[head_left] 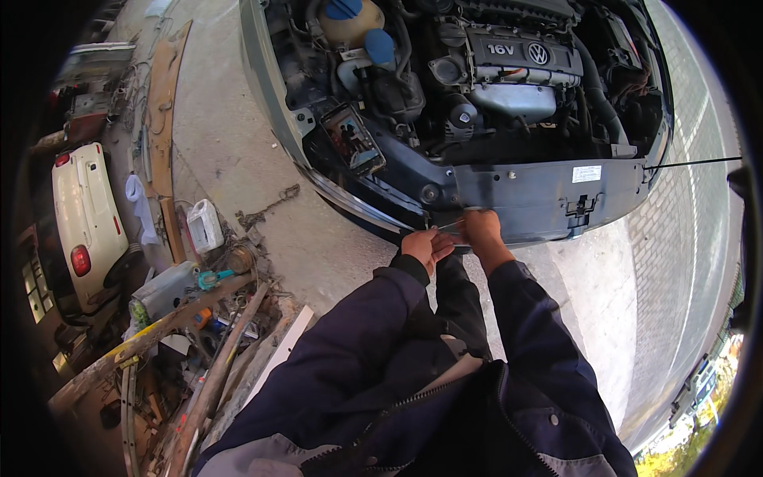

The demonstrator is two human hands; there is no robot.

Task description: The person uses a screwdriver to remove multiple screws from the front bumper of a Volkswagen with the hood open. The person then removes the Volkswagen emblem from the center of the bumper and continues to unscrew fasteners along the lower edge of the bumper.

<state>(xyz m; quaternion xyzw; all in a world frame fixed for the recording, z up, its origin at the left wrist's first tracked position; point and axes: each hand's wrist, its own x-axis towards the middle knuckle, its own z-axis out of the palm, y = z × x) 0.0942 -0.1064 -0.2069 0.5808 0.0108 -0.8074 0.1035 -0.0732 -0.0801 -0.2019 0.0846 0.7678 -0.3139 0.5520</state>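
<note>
Both my hands meet at the front edge of a car's open engine bay, over the black front panel (524, 191). My left hand (427, 246) has its fingers bent and pinched together, close to the panel's lip. Just to its right, my right hand (482, 230) is closed in a fist-like grip. A thin, pale, rod-like piece (451, 225) runs between them; its kind is too small to tell, and its ends are hidden by my fingers. A phone (352, 139) with a lit screen lies on the left front corner of the bay.
The engine (524, 52) fills the bay, with a fluid reservoir (354, 22) at its left. Beside the car on the left are long wooden boards (164, 103), a white plastic jug (205, 226) and piled scrap. A cream car (89, 219) stands farther left.
</note>
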